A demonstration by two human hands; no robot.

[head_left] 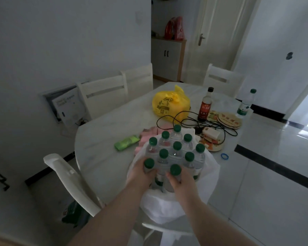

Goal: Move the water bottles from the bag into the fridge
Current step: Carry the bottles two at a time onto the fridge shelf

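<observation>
Forearms: both reach in from the near edge, cut off below the elbow
Left hand [142, 172]: my fingers wrap the near-left bottle under its green cap; fingertips hidden behind the pack
Right hand [180, 180]: fingers curled around the near-right bottle, thumb side showing
Water bottles [175, 153]: a shrink-wrapped cluster with green caps, upright inside the white bag [169, 208]; lower halves and labels mostly hidden by the plastic
Bag's support: I cannot tell whether it rests on the near chair or the table [114, 132]
Far right: a single bottle [245, 103] stands on the table, well apart
Fridge: out of view
</observation>
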